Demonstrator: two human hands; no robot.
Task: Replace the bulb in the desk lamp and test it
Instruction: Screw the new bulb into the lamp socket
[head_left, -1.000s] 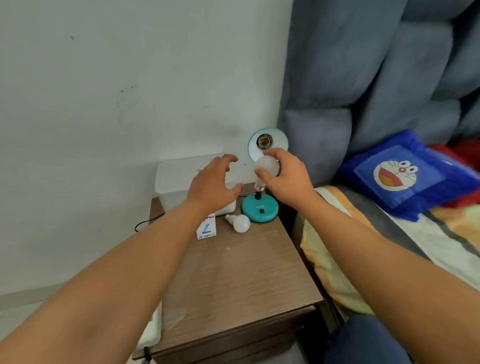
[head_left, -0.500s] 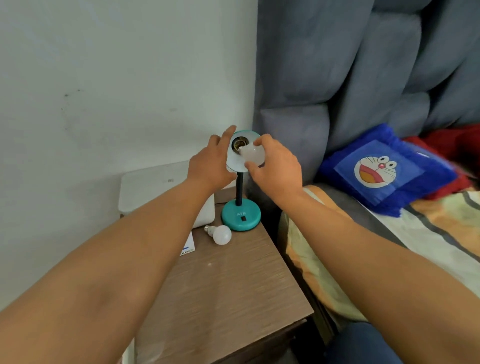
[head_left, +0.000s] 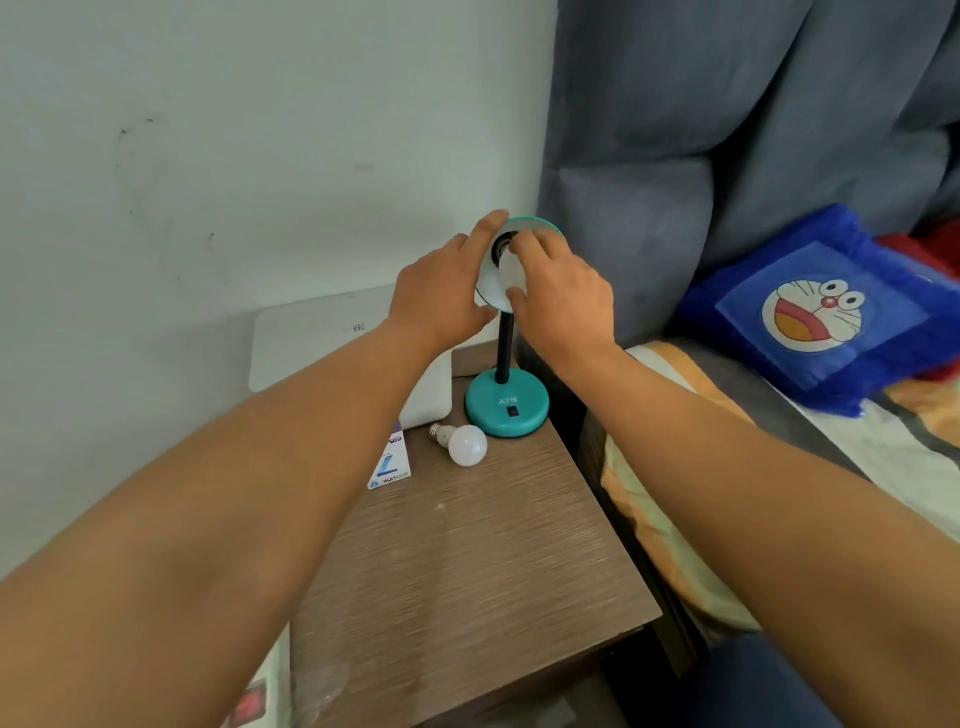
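We see a small teal lamp (head_left: 506, 405) on a brown wooden table (head_left: 467, 561). Its round base sits close to the table's right edge and near the back. A thin black pole (head_left: 505, 348) goes straight up from the base to the round shade (head_left: 493, 291), which faces us.

The left hand (head_left: 441, 296) is wrapped around the left side of the shade. Its fingers reach over the top rim and its thumb presses at the bottom rim, so it is clamped on the shade.

The right hand (head_left: 566, 296) holds a white bulb (head_left: 511, 275) right at the dark hole in the middle of the shade. The fingers and thumb are closed around the bulb. The fingers hide the bulb's metal end, so we cannot tell how far it sits in the hole.

Another white bulb (head_left: 465, 442) lies on its side on the table, just beside the lamp base on the left. Its metal end points toward the back left. A small bulb box (head_left: 390, 467) lies flat to the left of that bulb, partly under the left arm. A big white box (head_left: 332, 338) stands behind them against the wall (head_left: 234, 156).

The front half of the table is bare wood, with lots of room. Right next to the table's right edge is a bed (head_left: 779, 441) with a striped sheet. A blue cartoon pillow (head_left: 821, 317) rests on the bed against a gray padded headboard (head_left: 727, 130), which is just behind the lamp shade.
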